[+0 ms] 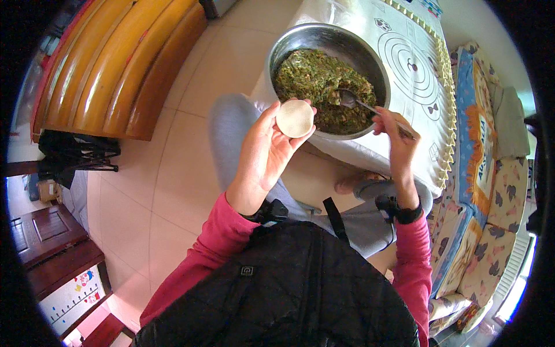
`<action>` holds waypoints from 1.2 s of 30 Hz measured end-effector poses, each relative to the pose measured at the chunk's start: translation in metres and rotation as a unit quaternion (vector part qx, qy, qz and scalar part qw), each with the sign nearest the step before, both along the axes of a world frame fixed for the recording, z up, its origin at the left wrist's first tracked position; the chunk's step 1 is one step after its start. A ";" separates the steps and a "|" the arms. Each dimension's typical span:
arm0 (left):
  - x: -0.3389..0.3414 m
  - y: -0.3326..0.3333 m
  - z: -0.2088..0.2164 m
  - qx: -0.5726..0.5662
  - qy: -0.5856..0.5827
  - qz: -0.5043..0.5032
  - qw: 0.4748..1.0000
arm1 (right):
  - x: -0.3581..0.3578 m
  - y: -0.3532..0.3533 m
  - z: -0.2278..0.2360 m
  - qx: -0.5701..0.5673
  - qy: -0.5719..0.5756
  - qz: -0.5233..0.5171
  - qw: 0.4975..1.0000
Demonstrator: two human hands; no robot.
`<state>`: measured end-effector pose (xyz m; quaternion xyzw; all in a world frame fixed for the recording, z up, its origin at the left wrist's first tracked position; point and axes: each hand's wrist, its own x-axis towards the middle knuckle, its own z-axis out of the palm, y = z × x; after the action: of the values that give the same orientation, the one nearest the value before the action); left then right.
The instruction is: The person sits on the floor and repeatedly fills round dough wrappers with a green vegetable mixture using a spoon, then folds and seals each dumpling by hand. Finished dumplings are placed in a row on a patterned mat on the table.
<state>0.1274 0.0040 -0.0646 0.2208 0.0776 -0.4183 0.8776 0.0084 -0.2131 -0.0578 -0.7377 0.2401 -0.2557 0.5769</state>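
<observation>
In my left hand [269, 147] lies a round, pale dumpling wrapper [295, 118], resting over the palm with fingers and thumb at its edge. It is held just in front of the near left rim of a large metal bowl [276, 52]. Green chopped filling [315, 72] with small lighter bits covers the bowl's bottom. My right hand [399, 136] grips the handle of a metal spoon [370, 108]; its head dips into the filling on the right side of the bowl. No filling shows on the wrapper.
The bowl stands on a table with a white patterned cover [425, 121] and a frilled right edge. Beyond it is a sofa [503, 225] with printed covers. Curved yellow-brown wooden furniture [115, 63] stands at the left on the tiled floor [173, 168]. My knees are below the table.
</observation>
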 end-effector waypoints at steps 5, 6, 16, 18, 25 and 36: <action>-0.007 0.009 0.002 0.016 -0.023 0.004 1.000 | 0.012 0.009 -0.007 -0.383 0.000 0.177 0.907; -0.006 0.012 0.001 0.007 -0.028 0.000 1.000 | 0.013 0.008 -0.005 -0.356 -0.014 0.144 0.923; -0.003 0.015 -0.004 0.006 -0.011 -0.008 1.000 | 0.002 -0.001 0.016 -0.343 -0.007 0.088 0.935; -0.004 0.016 -0.003 0.005 -0.007 0.008 1.000 | 0.003 0.002 0.014 -0.355 -0.006 0.115 0.928; -0.003 0.022 -0.002 0.022 -0.013 0.036 0.999 | -0.004 0.004 0.016 -0.321 0.018 0.062 0.945; -0.002 0.025 0.000 0.008 -0.003 0.035 0.999 | 0.017 0.028 -0.005 -0.107 0.081 0.003 0.991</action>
<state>0.1255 0.0289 -0.0645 0.2263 0.0858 -0.3857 0.8903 0.0258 -0.1849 -0.0632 -0.8143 0.2548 -0.2181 0.4738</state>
